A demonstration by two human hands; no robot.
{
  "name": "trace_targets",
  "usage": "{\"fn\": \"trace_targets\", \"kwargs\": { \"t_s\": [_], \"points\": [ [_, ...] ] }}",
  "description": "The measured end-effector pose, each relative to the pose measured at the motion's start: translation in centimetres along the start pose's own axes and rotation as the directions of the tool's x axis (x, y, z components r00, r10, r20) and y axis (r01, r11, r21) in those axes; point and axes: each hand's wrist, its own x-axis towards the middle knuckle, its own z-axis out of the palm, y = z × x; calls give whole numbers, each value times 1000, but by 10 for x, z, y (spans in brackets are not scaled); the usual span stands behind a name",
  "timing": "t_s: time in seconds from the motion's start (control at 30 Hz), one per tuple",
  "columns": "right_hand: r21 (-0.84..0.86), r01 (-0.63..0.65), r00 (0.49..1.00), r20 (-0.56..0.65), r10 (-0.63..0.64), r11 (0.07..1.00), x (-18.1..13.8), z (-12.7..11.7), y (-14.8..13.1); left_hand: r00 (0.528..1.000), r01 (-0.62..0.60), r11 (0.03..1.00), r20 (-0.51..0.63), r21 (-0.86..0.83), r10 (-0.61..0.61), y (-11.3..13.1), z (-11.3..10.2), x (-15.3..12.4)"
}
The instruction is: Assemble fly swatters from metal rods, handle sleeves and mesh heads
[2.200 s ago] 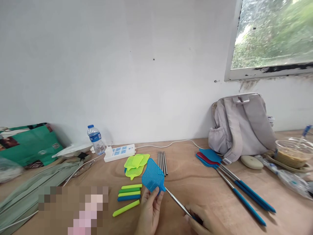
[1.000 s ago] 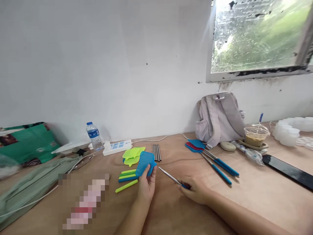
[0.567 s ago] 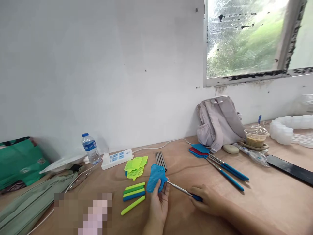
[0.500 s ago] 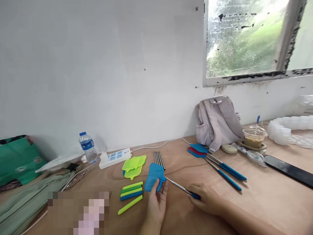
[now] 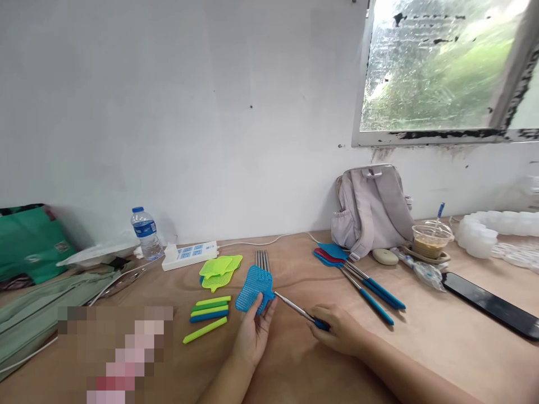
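Note:
My left hand [image 5: 251,334] pinches the blue mesh swatter head [image 5: 252,288] by its lower edge. My right hand [image 5: 337,330] is closed round the blue grip of a metal rod [image 5: 292,307], whose far tip meets the neck of that head. Just left lie several loose green and blue handle sleeves [image 5: 208,317], and beyond them a stack of lime-green swatter heads [image 5: 219,267]. A bundle of bare metal rods [image 5: 261,259] lies behind the blue head. Finished swatters [image 5: 357,278] with blue handles lie to the right.
A white power strip [image 5: 189,255], a water bottle [image 5: 145,232] and grey-green cloth [image 5: 46,306] sit at the left. A pale backpack [image 5: 373,207], a plastic cup with a drink [image 5: 429,240], white tubs [image 5: 497,230] and a dark phone [image 5: 492,306] stand at the right on the wooden table [image 5: 421,348].
The head and rod were apart a second ago; now the rod's tip sits at the blue head's neck. The view has swung slightly left.

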Motion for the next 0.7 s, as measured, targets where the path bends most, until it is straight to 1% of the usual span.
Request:
{"fn": "trace_targets", "kwargs": {
  "t_s": [0.17,0.33,0.47,0.57,0.63,0.7],
  "points": [
    [-28,19,1000,4,-19,999,0,0,3,1000,-8,1000,-7,-25,8,0,3,-2],
    [-34,18,1000,13,-17,999,0,-3,0,1000,-26,1000,1,16,26,-3,2,-2],
    [-65,27,995,97,-21,997,-2,-14,-6,992,-128,988,23,87,127,-7,-1,-1],
    [-83,4,987,163,10,997,-4,-22,-5,982,-190,973,23,132,189,-12,-6,-1],
    [-69,-12,980,199,26,998,-5,-23,-2,982,-188,968,10,164,189,-15,-9,0],
    [-35,-26,975,220,33,999,-5,-21,2,989,-145,967,-11,209,151,-17,-12,1]
  ]
}}
